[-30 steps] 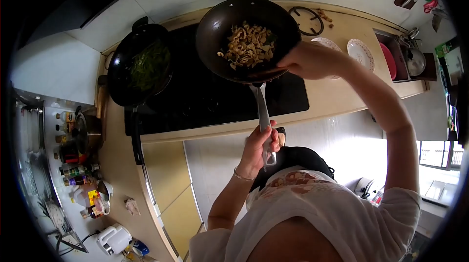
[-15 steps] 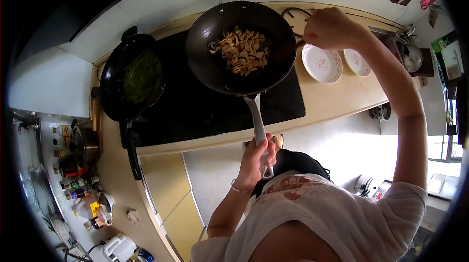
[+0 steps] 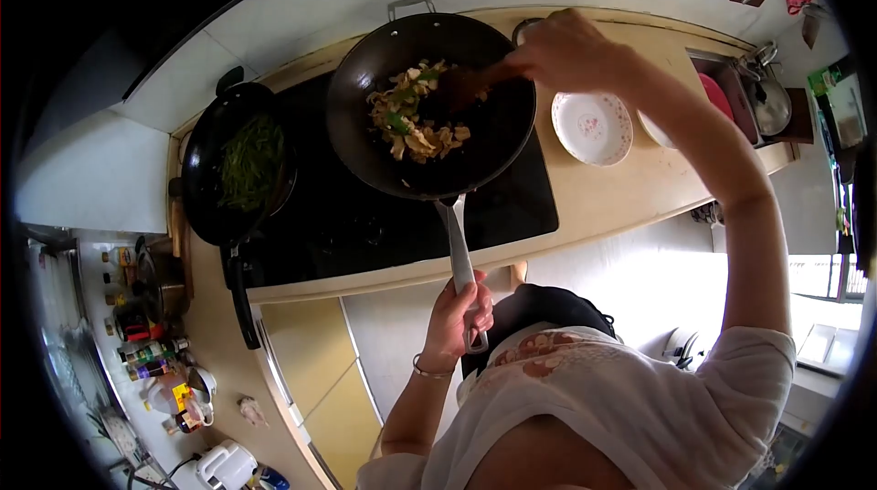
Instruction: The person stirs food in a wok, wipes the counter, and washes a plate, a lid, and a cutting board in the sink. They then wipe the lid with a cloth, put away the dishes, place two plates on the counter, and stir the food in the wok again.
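A dark wok [image 3: 493, 147] sits on the black cooktop [image 3: 365, 243], with sliced pale food [image 3: 425, 138] and some green pieces in it. My left hand [image 3: 458, 315] is wrapped round the wok's metal handle [image 3: 459, 248]. Over the wok's right rim, my right hand [image 3: 565, 53] is closed on a dark brown wooden spatula [image 3: 470, 85], whose blade lies against the food. Left of the wok stands a second black pan [image 3: 203, 193] holding green vegetables [image 3: 251, 164]; neither hand touches it.
Two patterned white plates [image 3: 592, 129] [image 3: 655, 131] lie right of the cooktop. Farther right is a sink [image 3: 744, 111] with a pink basin [image 3: 715, 95]. Bottles [image 3: 151, 353], a pot [image 3: 163, 280] and a white appliance [image 3: 227, 467] stand at the left.
My right hand has moved left with the spatula, now in among the food. The food has shifted and more green pieces show. The whole view has shifted slightly.
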`<action>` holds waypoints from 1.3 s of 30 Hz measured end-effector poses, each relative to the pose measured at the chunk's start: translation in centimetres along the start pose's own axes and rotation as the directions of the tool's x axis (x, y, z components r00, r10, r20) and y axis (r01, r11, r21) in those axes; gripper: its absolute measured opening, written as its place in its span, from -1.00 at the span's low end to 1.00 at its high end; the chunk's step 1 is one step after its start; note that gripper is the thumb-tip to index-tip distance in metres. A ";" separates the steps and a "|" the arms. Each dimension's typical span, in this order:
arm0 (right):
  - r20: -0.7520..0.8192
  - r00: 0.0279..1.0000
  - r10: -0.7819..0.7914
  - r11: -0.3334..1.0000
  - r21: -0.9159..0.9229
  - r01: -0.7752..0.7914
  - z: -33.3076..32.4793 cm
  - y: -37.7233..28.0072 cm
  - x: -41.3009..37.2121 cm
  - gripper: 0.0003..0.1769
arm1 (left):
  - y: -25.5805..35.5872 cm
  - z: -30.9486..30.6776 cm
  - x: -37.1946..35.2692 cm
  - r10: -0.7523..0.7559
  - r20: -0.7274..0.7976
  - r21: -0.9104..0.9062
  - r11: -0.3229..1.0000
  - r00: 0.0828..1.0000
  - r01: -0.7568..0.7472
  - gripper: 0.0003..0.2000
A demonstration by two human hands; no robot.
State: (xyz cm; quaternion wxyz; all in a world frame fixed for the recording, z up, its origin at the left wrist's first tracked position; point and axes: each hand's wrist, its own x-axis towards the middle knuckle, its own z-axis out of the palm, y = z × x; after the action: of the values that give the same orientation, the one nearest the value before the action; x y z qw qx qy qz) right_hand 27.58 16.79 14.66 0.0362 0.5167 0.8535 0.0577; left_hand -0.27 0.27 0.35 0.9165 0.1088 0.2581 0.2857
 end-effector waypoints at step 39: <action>0.428 0.903 -0.033 0.981 0.189 -0.054 -4.5 -3.6 -3.8 -0.72 | 0.2 0.0 0.1 -0.010 0.051 0.032 0.999 0.999 0.008 -0.78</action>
State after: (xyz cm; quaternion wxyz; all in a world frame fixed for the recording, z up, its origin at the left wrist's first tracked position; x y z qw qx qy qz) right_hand 25.64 11.50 18.59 0.1716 0.5223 0.8233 -0.1415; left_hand -0.29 0.44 0.42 0.9221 0.1296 0.2398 0.2746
